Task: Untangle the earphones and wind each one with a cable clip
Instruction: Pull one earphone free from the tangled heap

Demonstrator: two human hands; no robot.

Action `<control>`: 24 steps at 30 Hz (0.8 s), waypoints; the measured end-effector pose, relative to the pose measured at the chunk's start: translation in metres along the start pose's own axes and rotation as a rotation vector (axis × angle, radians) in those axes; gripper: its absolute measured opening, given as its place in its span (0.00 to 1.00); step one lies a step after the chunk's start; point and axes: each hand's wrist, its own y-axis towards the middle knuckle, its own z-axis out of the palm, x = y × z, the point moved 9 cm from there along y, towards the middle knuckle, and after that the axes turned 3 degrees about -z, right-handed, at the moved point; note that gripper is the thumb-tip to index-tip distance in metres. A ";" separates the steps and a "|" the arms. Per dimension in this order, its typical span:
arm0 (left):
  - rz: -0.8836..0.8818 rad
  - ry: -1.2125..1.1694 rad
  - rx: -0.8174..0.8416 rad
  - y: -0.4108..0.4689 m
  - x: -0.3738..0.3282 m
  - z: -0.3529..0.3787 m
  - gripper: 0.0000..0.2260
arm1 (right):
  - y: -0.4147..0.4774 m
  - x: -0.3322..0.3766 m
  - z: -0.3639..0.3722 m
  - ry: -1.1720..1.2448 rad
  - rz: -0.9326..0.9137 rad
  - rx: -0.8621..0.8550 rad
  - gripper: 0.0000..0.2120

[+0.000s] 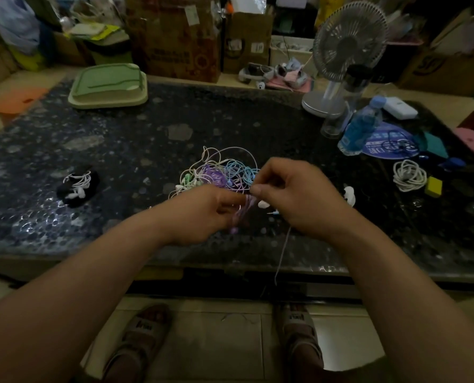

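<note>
Both hands pinch the purple cord [242,208]: left hand [202,214], right hand [293,194]. The tangle [219,172] lies just behind them on the desk [119,150], nearer the left.

Purple cord [242,208], speckled dark table [119,150]
</note>
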 end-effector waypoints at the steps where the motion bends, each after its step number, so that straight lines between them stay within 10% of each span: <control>1: 0.003 -0.017 0.047 -0.002 -0.004 0.005 0.13 | 0.001 0.000 -0.005 0.056 -0.001 -0.018 0.01; 11: 0.065 -0.767 0.148 -0.010 -0.029 0.005 0.19 | -0.005 -0.032 0.015 0.737 0.267 0.010 0.06; 24: -0.094 -0.409 -0.333 -0.002 0.016 -0.036 0.20 | -0.013 -0.007 0.041 -0.019 0.065 0.230 0.11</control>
